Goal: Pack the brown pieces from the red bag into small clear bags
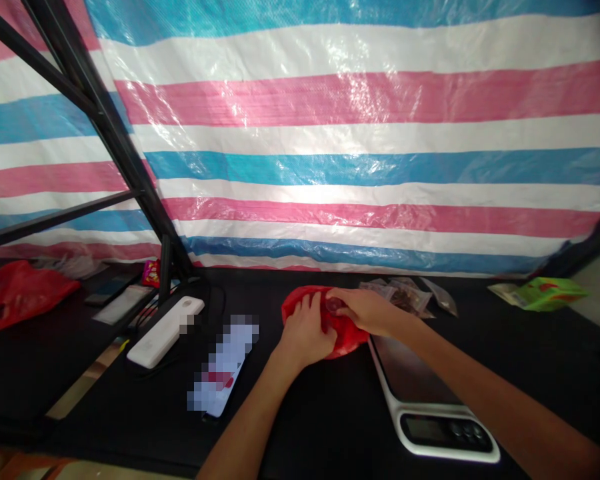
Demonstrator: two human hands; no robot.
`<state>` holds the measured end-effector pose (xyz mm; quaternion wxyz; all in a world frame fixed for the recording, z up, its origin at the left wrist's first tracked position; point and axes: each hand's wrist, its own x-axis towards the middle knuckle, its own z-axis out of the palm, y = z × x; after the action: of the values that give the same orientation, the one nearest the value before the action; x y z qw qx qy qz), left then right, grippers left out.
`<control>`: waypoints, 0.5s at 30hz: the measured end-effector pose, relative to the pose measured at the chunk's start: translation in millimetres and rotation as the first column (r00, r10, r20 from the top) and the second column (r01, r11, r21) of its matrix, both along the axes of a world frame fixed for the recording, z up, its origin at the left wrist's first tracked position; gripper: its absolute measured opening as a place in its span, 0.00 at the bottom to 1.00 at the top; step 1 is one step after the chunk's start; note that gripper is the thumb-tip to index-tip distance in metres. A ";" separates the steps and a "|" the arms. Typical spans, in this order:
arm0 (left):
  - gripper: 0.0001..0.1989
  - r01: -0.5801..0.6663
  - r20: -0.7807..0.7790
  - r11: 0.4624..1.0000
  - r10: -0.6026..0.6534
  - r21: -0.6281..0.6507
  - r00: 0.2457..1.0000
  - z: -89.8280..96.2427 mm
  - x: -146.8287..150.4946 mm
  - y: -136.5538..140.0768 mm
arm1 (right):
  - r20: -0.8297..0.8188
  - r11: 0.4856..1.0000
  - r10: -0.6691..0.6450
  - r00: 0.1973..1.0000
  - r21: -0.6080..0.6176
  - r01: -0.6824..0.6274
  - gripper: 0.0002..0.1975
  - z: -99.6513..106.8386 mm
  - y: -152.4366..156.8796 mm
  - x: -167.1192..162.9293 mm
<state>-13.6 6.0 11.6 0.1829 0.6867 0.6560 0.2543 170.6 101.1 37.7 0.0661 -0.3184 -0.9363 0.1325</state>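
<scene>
A crumpled red plastic bag point(350, 341) lies on the black table, to the left of a white kitchen scale point(447, 437). My left hand point(307, 333) rests over the bag's left side, its fingers bent onto the plastic and its thumb on the nearer side. Reaching in from the right over the scale, my right hand point(363, 310) pinches a small round dark-red thing point(334, 305) between thumb and fingers, right above the bag. What the thing is I cannot make out, nor whether the plastic covers it. The bag's inside is mostly hidden by both hands.
Left of my arms lie a phone point(227, 373) with a blurred screen and a white power bank point(165, 333). Clear packets point(405, 297) sit behind the scale, a green packet point(550, 293) farther right. Another red bag point(23, 293) lies far left, beyond a black metal frame point(125, 160).
</scene>
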 end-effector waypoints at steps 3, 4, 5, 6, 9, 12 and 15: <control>0.32 -0.124 0.016 0.992 0.124 -0.025 0.992 -0.1 -1.9 4.2 | 0.000 1.000 0.008 1.000 -0.030 -0.008 0.20 -0.5 1.5 3.8; 0.31 -0.166 0.031 0.986 0.166 -0.028 0.986 -1.0 -2.5 5.4 | 0.002 0.999 0.014 1.000 -0.040 -0.014 0.21 0.2 2.8 5.1; 0.30 -0.198 0.049 0.980 0.199 -0.030 0.979 -2.3 -3.1 6.3 | 0.004 0.998 0.023 1.000 -0.050 -0.023 0.21 1.2 4.3 6.1; 0.30 -0.218 0.069 0.975 0.220 -0.035 0.973 -4.0 -3.6 6.9 | 0.006 0.997 0.036 0.999 -0.065 -0.036 0.22 2.5 5.7 6.7; 0.29 -0.251 0.167 0.966 0.259 -0.065 0.951 -10.3 -6.3 7.8 | 0.002 0.990 0.082 0.997 -0.118 -0.081 0.23 6.0 8.8 6.8; 0.24 -0.270 0.312 0.959 0.282 -0.080 0.907 -15.5 -12.1 11.7 | -0.015 0.980 0.109 0.994 -0.168 -0.110 0.24 7.3 10.8 7.6; 0.16 -0.276 0.380 0.956 0.291 -0.097 0.878 -18.0 -18.6 20.7 | -0.054 0.972 0.122 0.991 -0.198 -0.130 0.24 7.6 12.4 11.1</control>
<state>-32.3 26.7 -6.3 0.2843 0.5151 0.7047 0.3966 181.7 113.5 45.2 0.0445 -0.2607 -0.9348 0.2369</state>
